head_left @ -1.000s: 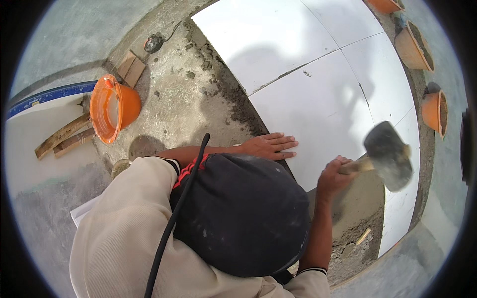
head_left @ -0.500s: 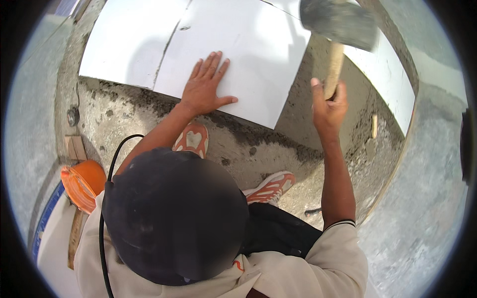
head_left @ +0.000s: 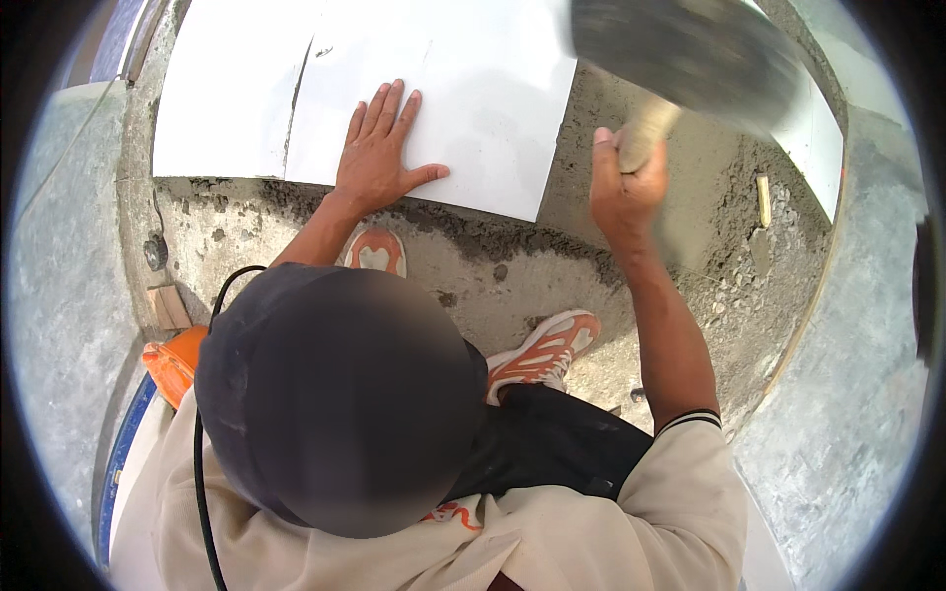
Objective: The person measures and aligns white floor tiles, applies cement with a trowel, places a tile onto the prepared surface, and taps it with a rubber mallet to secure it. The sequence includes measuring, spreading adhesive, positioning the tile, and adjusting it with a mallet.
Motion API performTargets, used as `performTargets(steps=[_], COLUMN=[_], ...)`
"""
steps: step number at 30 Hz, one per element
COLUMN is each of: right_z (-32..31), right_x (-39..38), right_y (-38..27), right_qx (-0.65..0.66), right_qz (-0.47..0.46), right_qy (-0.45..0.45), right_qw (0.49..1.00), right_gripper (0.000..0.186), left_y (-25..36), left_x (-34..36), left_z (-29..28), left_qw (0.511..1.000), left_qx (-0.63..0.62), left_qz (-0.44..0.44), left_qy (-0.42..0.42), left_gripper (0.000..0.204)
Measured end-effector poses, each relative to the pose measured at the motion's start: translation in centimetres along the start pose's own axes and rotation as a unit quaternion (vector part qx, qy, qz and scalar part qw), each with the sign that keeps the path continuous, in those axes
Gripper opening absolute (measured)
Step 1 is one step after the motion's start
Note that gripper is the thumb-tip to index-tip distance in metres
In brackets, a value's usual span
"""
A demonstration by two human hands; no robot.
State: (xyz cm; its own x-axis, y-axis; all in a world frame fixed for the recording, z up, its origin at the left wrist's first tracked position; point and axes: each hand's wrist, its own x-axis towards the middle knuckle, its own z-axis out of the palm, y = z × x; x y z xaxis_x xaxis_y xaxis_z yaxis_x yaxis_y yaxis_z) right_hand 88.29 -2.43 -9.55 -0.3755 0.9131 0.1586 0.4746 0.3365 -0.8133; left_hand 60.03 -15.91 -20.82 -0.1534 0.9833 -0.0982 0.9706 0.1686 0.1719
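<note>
My left hand (head_left: 379, 153) lies flat with fingers spread on a large white floor tile (head_left: 473, 108), close to its near edge. My right hand (head_left: 631, 187) is wrapped round the light wooden handle (head_left: 647, 133) of a rubber mallet (head_left: 690, 54). The mallet's big dark head is blurred by motion and held up over the right side of the tile and the wet mortar (head_left: 690, 207). To the left, a second white tile (head_left: 232, 98) adjoins the first, with a thin dark joint between them.
Another white tile (head_left: 816, 148) runs along the right wall. A small wooden stick (head_left: 764, 200) and a grey scrap (head_left: 760, 251) lie on the mortar there. At left are a wood block (head_left: 168, 307) and an orange bucket (head_left: 175, 362). Grey walls stand on both sides.
The view has shifted a little. The mallet head looks larger and more blurred, tilted further over to the right in my right hand. My left hand stays flat on the tile.
</note>
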Motion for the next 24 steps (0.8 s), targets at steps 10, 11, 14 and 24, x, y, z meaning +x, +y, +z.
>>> performTargets(steps=[10,11,14,24], right_z=[0.8,0.5,1.4,0.7], right_x=[-0.9,-0.5,-1.7,-2.6], right_y=[2.3,0.7,2.3,1.5], right_qx=[-0.064,-0.008,-0.014,-0.047], right_qz=[0.037,0.036,0.052,0.108], right_qy=[-0.061,-0.014,0.001,-0.106], right_qw=[0.995,0.999,0.999,0.987], right_gripper=[0.022,0.022,0.022,0.033], left_y=[0.1,0.0,0.1,1.8], left_x=[0.0,0.0,0.5,3.8], left_z=[-0.2,-0.1,-0.2,-1.0], left_qw=[1.000,1.000,1.000,0.996], left_qx=[-0.010,-0.009,-0.008,-0.074], left_qz=[0.000,0.003,0.002,-0.027], left_qy=[0.002,0.006,-0.003,0.033], left_gripper=[0.117,0.117,0.118,0.096])
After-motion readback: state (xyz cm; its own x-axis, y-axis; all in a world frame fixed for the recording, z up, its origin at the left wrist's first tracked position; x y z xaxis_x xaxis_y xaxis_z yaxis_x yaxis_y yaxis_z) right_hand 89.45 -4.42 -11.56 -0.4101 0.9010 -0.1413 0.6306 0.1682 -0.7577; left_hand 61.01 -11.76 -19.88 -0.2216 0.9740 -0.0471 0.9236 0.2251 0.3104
